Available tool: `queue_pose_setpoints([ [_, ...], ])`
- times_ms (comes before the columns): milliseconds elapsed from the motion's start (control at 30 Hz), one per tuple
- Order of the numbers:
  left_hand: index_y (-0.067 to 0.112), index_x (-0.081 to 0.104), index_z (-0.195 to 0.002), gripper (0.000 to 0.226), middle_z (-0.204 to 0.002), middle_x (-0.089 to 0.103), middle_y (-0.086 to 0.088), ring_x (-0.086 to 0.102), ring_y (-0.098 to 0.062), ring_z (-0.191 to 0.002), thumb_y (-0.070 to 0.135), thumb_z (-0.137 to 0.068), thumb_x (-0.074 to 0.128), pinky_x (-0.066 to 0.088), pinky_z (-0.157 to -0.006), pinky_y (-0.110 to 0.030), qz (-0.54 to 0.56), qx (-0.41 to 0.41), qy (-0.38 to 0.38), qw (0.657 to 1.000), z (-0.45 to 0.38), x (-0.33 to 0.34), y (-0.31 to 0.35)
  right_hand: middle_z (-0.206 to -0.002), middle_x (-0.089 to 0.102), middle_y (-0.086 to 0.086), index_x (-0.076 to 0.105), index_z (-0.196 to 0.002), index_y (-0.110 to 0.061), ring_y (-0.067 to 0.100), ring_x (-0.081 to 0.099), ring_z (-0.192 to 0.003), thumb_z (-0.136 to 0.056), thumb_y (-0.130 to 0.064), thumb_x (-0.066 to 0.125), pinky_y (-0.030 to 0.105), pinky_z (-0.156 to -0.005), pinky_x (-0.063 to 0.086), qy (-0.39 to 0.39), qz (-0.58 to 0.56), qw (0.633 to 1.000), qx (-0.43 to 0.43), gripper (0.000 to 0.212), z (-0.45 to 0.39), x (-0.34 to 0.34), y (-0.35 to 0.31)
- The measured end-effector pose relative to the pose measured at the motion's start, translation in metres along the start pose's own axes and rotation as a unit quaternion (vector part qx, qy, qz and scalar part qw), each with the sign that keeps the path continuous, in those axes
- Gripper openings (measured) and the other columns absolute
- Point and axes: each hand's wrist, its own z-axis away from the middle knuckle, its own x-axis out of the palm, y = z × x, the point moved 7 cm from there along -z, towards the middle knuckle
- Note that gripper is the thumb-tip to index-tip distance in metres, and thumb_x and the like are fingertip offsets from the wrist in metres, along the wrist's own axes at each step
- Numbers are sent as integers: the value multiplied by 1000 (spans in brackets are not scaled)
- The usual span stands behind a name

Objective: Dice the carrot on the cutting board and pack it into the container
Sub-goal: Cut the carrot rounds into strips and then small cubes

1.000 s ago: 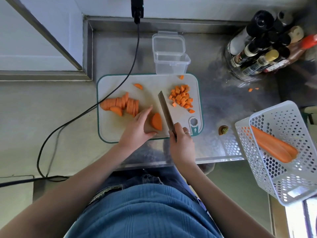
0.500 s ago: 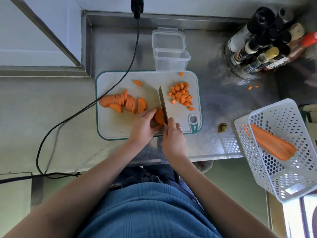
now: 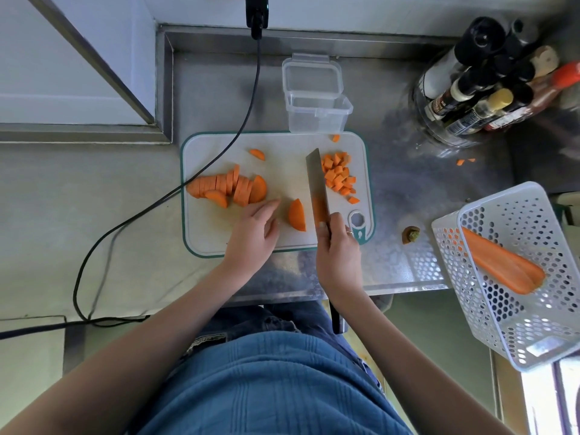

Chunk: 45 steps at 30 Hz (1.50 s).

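Observation:
A white cutting board [image 3: 216, 233] with a teal rim holds a row of carrot slices [image 3: 227, 186] at its left and a heap of diced carrot [image 3: 340, 174] at its right. One half-round carrot slice [image 3: 297, 215] lies flat near the front. My right hand [image 3: 339, 249] grips the knife [image 3: 317, 183], whose blade lies just right of that slice. My left hand [image 3: 254, 230] rests on the board left of the slice, fingers relaxed, not touching it. The clear container [image 3: 317, 113] stands open behind the board.
A white perforated basket [image 3: 514, 277] at the right holds a long carrot piece [image 3: 502, 265]. A carrot stem end [image 3: 411, 235] lies on the steel counter. Sauce bottles [image 3: 483, 86] crowd the back right. A black cable [image 3: 194, 171] crosses the board's left corner.
My left hand let go of the half-round slice and drew back to the left. The knife shifted slightly right, off the slice.

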Motion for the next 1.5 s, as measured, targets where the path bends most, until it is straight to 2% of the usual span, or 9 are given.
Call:
queue_pose_setpoints([
  [167,7,60,-121,39,-111,62,-6,59,-10,-91,12,-83,68,49,-84,-21,42,10,-39,998,1,12,8,-59,47,4,31,-90,-17,32,48,-52,-102,-30,30,31,-46,34,-27,38,999,-1,18,2,1,-9],
  [300,10,66,-107,22,-89,68,1,63,-12,-81,23,-89,61,52,-76,-28,119,-94,-19,988,1,15,-6,-59,48,5,29,-93,-18,33,51,-55,-103,-31,25,32,-47,36,-43,58,997,9,17,2,5,-15],
  [433,9,70,-87,19,-63,65,0,61,-10,-58,21,-93,56,49,-61,-22,150,-170,3,974,-2,16,-7,-63,53,9,25,-92,-18,35,54,-57,-103,-30,23,38,-48,43,-50,58,997,14,16,4,12,-20],
  [600,22,71,-81,11,-66,67,4,64,-13,-59,20,-88,64,54,-59,-23,174,-214,11,961,-6,18,-4,-68,58,14,23,-93,-20,36,57,-59,-102,-19,28,44,-52,50,-56,86,995,18,10,1,22,-19],
  [867,13,75,-71,21,-61,68,-1,63,-17,-61,22,-87,65,51,-65,-27,190,-276,3,942,-7,21,-9,-75,62,15,25,-99,-16,36,62,-66,-100,-9,32,37,-51,46,-75,133,988,25,10,-1,28,-21],
  [1067,14,72,-63,24,-57,66,-2,60,-17,-57,20,-85,66,45,-55,-18,214,-315,9,925,-6,22,-11,-83,64,11,27,-118,-11,32,66,-75,-92,4,36,34,-54,46,-103,211,971,45,32,1,37,-23],
  [1267,17,72,-63,22,-59,67,-2,60,-14,-57,19,-84,68,47,-58,-25,228,-331,21,916,-4,23,-13,-93,64,13,26,-123,-11,33,65,-81,-94,2,34,35,-59,45,-114,216,968,60,33,-1,40,-23],
  [1400,26,70,-61,22,-57,67,9,62,-4,-55,21,-83,70,47,-54,-16,230,-344,24,910,-3,22,-12,-95,63,13,26,-126,-12,33,63,-84,-95,-1,34,36,-60,43,-130,187,971,74,34,-7,43,-25],
  [1500,22,73,-69,14,-63,69,8,66,-8,-61,21,-83,70,52,-59,-19,239,-351,30,905,-2,22,-12,-95,62,12,25,-129,-13,33,63,-83,-96,-4,34,36,-60,42,-128,188,972,62,35,-9,47,-26],
])
